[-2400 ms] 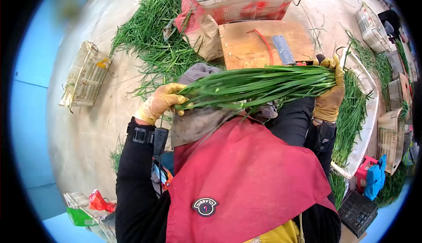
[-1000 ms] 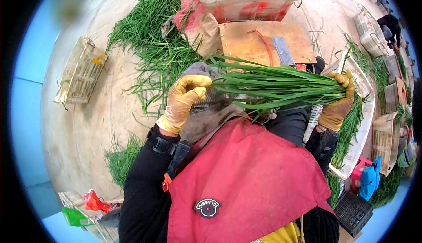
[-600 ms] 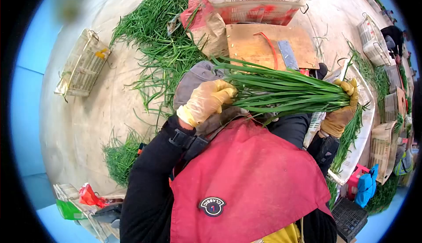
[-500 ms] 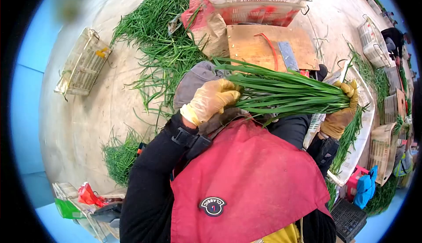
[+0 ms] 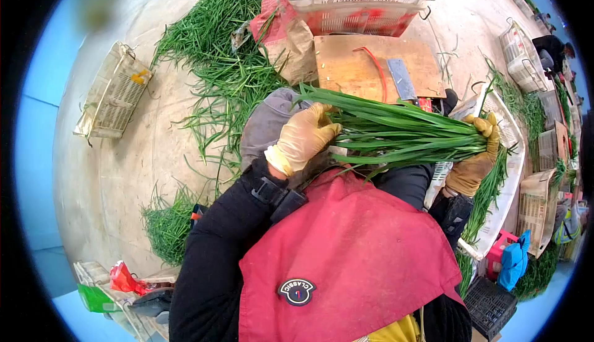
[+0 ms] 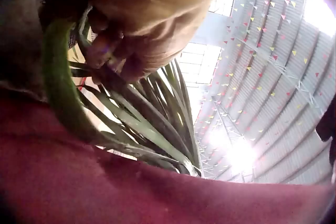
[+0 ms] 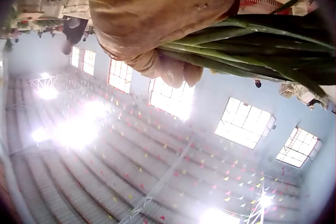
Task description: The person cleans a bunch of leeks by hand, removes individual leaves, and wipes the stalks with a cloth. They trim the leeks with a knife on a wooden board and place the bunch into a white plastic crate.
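Observation:
A long bunch of garlic chives lies crosswise in front of my body, above the lap. Its gathered end, on the right, is gripped by my gloved right hand; the right wrist view shows the curled fingers round the leaves. At the loose leaf tips on the left, my gloved left hand pinches some leaves. In the left wrist view its bent fingers close on several leaves, one of which loops down. The left palm is hidden.
Ahead stands a wooden board with a grey cleaver-like blade and a red strap. Behind it is a white crate. Loose chives heap at left; a white tray holds more at right.
The left hand let go of the leaf tips, showed raised and apart from the bunch, then moved right and took hold of leaf ends again. The right hand kept its grip, shifting slightly right.

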A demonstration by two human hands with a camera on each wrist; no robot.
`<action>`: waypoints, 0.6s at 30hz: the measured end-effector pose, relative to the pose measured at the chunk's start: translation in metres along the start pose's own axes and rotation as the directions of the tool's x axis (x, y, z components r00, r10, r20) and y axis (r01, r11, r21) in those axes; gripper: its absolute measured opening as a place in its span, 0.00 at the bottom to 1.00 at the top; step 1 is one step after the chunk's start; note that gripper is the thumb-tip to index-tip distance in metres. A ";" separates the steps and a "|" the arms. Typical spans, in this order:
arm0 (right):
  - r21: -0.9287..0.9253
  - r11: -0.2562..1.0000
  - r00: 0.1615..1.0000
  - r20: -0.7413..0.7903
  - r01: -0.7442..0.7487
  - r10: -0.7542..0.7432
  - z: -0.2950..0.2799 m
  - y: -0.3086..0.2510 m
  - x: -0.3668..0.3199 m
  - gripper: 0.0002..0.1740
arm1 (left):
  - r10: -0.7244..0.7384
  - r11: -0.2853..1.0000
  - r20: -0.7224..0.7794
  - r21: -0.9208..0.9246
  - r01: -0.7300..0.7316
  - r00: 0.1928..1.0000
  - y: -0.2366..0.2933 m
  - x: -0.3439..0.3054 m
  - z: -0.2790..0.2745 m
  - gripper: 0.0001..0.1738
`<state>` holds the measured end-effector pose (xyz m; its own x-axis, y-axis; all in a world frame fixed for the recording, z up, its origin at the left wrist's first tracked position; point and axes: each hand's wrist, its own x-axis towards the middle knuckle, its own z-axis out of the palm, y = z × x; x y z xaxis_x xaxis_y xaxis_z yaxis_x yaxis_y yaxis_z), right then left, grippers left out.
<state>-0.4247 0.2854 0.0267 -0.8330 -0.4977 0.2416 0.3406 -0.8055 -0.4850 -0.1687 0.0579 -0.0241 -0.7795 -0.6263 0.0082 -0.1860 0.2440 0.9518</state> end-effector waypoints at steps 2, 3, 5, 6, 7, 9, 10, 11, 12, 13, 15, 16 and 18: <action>0.003 1.000 1.000 -0.002 -0.005 0.005 -0.001 0.001 0.000 0.19 | -0.040 0.998 0.032 0.041 0.039 0.999 0.005 -0.003 -0.001 0.22; 0.005 1.000 1.000 -0.003 -0.008 0.008 -0.002 0.002 0.001 0.19 | -0.060 0.996 0.048 0.062 0.057 0.997 0.013 -0.004 -0.003 0.24; -0.002 1.000 1.000 -0.003 -0.003 0.003 -0.001 0.002 0.001 0.19 | -0.081 0.997 0.049 0.022 0.080 0.996 0.018 -0.003 -0.002 0.22; -0.006 1.000 1.000 -0.003 0.000 0.000 -0.001 0.003 0.001 0.19 | -0.091 0.996 0.050 0.001 0.091 0.995 0.021 -0.002 0.000 0.21; -0.008 1.000 1.000 -0.004 0.000 0.000 0.000 0.003 0.001 0.19 | -0.085 0.994 0.042 -0.071 0.088 0.995 0.025 -0.002 0.002 0.20; -0.013 1.000 1.000 -0.007 0.002 -0.002 0.003 0.003 0.001 0.18 | -0.075 0.974 0.026 -0.213 0.079 0.997 0.031 -0.002 0.005 0.17; -0.007 1.000 1.000 -0.012 -0.002 0.002 0.003 0.003 0.001 0.18 | -0.135 0.935 0.064 -0.321 0.149 0.989 0.033 0.000 0.004 0.16; -0.001 1.000 1.000 -0.018 -0.007 0.007 0.003 0.003 0.000 0.18 | -0.190 0.880 0.109 -0.422 0.218 0.976 0.033 0.002 0.002 0.14; 0.005 1.000 1.000 -0.022 -0.011 0.011 0.004 0.003 0.000 0.18 | -0.238 0.810 0.159 -0.513 0.286 0.958 0.033 0.003 0.000 0.13; 0.003 1.000 1.000 -0.025 -0.009 0.009 0.004 0.002 0.001 0.18 | -0.239 0.804 0.187 -0.513 0.302 0.953 0.032 0.004 -0.003 0.12; -0.002 1.000 1.000 -0.030 -0.005 0.005 0.003 0.002 0.001 0.18 | -0.243 0.791 0.243 -0.511 0.336 0.939 0.027 0.004 -0.007 0.12; 0.004 1.000 0.999 -0.032 -0.004 0.005 0.003 0.003 0.001 0.18 | -0.250 0.782 0.248 -0.518 0.346 0.936 0.024 0.005 -0.007 0.12; 0.017 1.000 0.999 -0.037 -0.002 0.003 0.005 0.003 0.001 0.18 | -0.264 0.763 0.259 -0.533 0.365 0.929 0.018 0.006 -0.006 0.13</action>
<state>-0.4224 0.2804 0.0300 -0.8475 -0.4880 0.2089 0.3501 -0.8096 -0.4710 -0.1729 0.0541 -0.0050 -0.8300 -0.4548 -0.3230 -0.1082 -0.4368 0.8930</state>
